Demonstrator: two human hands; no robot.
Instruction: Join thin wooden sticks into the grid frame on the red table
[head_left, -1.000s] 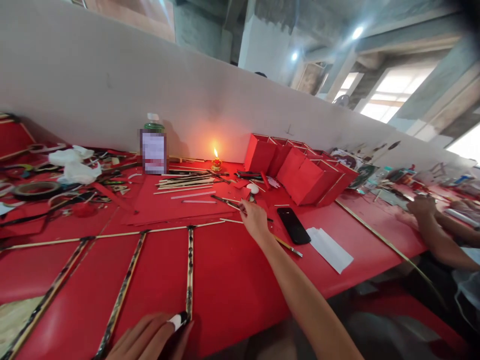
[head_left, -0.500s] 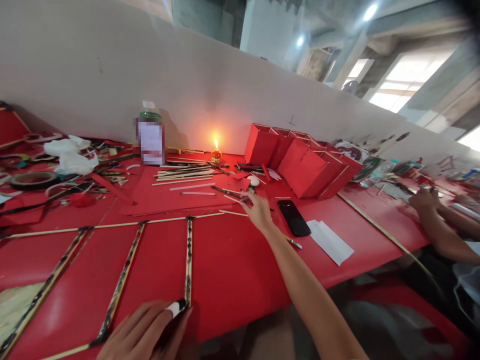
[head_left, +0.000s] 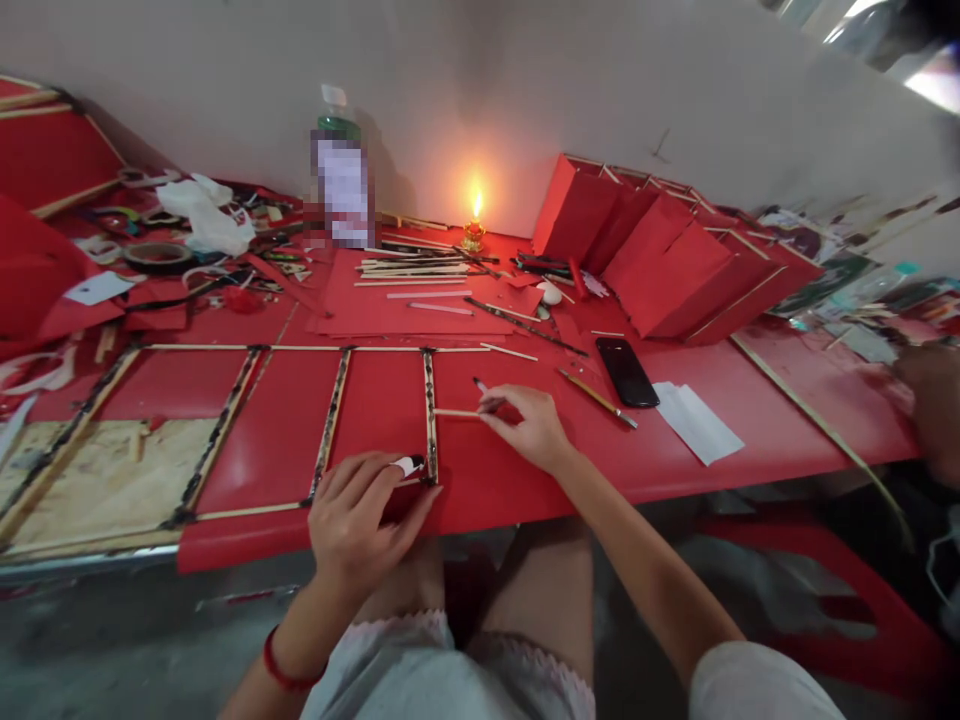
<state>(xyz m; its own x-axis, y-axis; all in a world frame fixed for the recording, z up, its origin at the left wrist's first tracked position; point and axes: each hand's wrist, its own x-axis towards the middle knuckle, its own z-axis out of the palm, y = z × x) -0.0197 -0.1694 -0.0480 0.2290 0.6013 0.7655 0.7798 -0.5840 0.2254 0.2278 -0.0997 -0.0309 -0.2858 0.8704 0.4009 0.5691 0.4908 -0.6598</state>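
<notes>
A ladder-like frame of thin wooden sticks (head_left: 337,405) lies on the red table, its crosspieces smeared with dark, shiny glue-like stuff. My left hand (head_left: 360,510) grips the near right corner of this frame between thumb and fingers. White wrapping with a black end covers one of its fingertips. My right hand (head_left: 529,425) is closed in a pinch on a thin pale wooden stick (head_left: 456,413), whose left end reaches the last crosspiece. A second, dark-tipped slim piece (head_left: 478,384) sticks out of the same hand; its kind is unclear.
A lit candle (head_left: 473,232) burns near the wall, behind loose sticks (head_left: 412,268). Red paper boxes (head_left: 667,260), a phone (head_left: 627,372), a paintbrush (head_left: 598,398) and folded white paper (head_left: 697,422) lie rightward. Left are a bottle (head_left: 343,190) and a tape roll (head_left: 157,257). Another person's arm (head_left: 934,410) shows far right.
My right hand has come back from the loose sticks toward the frame, bringing a thin stick to its last crosspiece. My left hand stays at the frame's corner. The view has tilted down.
</notes>
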